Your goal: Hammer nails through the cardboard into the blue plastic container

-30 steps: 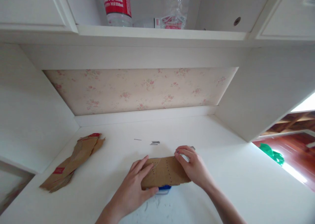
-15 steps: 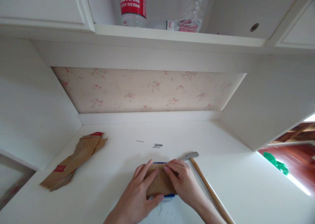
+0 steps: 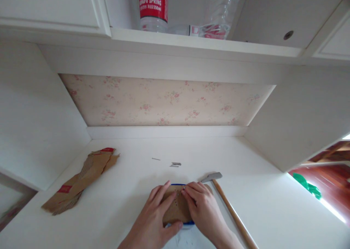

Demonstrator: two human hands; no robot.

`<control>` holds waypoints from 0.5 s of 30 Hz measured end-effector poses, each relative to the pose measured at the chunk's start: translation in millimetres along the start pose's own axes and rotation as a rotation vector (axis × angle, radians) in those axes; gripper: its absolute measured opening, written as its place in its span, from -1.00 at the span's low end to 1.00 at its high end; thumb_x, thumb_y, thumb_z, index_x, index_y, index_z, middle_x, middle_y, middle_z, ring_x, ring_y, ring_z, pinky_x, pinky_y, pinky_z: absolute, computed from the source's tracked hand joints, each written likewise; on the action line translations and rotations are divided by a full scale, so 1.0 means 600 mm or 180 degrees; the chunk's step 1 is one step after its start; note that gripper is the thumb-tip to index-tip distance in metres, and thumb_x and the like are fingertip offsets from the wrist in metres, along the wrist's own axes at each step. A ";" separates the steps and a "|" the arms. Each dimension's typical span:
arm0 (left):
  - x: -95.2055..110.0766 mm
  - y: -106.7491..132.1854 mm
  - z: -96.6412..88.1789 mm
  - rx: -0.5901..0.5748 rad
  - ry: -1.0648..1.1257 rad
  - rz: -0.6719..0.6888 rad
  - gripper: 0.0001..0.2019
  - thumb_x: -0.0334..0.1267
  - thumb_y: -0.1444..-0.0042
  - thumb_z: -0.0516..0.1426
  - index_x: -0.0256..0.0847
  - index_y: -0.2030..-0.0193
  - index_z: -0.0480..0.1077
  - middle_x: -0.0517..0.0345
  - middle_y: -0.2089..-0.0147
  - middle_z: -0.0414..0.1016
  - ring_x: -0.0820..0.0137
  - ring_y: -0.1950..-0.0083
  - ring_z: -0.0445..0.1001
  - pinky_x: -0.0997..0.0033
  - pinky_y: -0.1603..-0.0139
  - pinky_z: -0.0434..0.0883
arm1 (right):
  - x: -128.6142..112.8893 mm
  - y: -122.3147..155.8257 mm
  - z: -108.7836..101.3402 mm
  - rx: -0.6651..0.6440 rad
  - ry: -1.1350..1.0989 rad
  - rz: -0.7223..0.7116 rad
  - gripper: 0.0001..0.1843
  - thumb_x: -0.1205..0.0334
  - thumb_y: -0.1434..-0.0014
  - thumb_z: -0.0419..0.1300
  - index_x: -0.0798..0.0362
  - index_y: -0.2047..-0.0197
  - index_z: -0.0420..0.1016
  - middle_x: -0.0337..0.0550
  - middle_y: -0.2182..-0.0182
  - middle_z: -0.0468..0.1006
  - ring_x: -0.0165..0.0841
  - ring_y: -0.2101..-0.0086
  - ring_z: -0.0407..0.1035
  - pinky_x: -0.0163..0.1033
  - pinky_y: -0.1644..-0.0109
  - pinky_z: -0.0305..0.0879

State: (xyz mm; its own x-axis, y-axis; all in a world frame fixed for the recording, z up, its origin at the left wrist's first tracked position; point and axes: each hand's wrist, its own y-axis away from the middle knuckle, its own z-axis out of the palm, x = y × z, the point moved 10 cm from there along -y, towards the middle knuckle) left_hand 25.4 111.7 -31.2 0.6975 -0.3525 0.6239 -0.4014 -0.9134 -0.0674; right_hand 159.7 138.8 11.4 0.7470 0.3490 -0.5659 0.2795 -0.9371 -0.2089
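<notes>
A brown cardboard piece with a line of small dark dots lies over a blue-rimmed container, mostly hidden beneath it. My left hand rests spread on the cardboard's left side, index finger beside the dots and thumb at the near edge. With thumb and fingertips pinched, my right hand holds a tiny glinting thing at the cardboard's far part; it looks like a nail, mostly hidden by the fingers. Several loose nails and a single nail lie beyond my hands.
A hammer with a wooden handle lies just right of my right hand. Torn cardboard lies at the left on the white desk. Overhead, a shelf holds plastic bottles. White panels flank both sides.
The view has shifted slightly. Both hands stay on the cardboard in nearly the same pose, the right still pinching at its far part.
</notes>
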 end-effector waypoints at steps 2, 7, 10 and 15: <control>0.000 -0.003 -0.005 0.0048 -0.0090 0.0026 -0.38 -0.03 -0.04 0.35 0.09 -0.27 0.38 0.11 -0.49 0.10 -0.09 -0.43 0.11 -0.14 -0.34 0.27 | -0.001 0.000 0.005 -0.0022 0.0065 -0.0017 -0.71 0.36 -0.36 0.04 0.01 0.31 0.55 -0.15 0.28 0.63 -0.23 0.23 0.41 -0.13 0.08 0.25; 0.021 -0.022 -0.054 0.0815 -0.0042 0.0162 -0.65 -0.07 -0.26 0.20 0.00 -0.15 0.47 0.02 -0.27 0.43 0.05 -0.28 0.35 -0.02 -0.29 0.37 | 0.000 0.004 0.012 -0.0068 0.0180 -0.0086 -0.74 0.35 -0.36 0.04 -0.02 0.25 0.54 -0.17 0.26 0.62 -0.24 0.22 0.41 -0.14 0.10 0.24; 0.039 -0.041 -0.070 0.1168 0.0288 0.0249 -0.74 -0.16 -0.32 0.14 -0.05 -0.09 0.50 0.02 -0.08 0.55 0.18 -0.11 0.49 0.18 -0.18 0.47 | 0.002 0.007 0.011 -0.0051 0.0221 -0.0127 -0.76 0.36 -0.36 0.04 -0.03 0.24 0.53 -0.20 0.26 0.62 -0.24 0.23 0.41 -0.15 0.10 0.24; 0.059 -0.071 -0.050 0.1149 0.0730 0.0449 -0.81 -0.23 -0.35 0.11 -0.05 0.14 0.58 0.10 0.13 0.60 0.28 0.10 0.57 0.34 0.01 0.54 | 0.003 0.004 0.009 0.0000 0.0238 -0.0129 -0.78 0.38 -0.34 0.08 -0.04 0.24 0.53 -0.23 0.27 0.63 -0.25 0.24 0.42 -0.15 0.11 0.25</control>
State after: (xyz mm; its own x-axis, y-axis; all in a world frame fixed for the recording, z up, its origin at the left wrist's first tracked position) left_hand 49.3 144.2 17.3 0.4849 -0.4616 0.7428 -0.2220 -0.8865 -0.4060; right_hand 158.5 137.2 5.8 0.7779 0.3858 -0.4959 0.3105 -0.9222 -0.2305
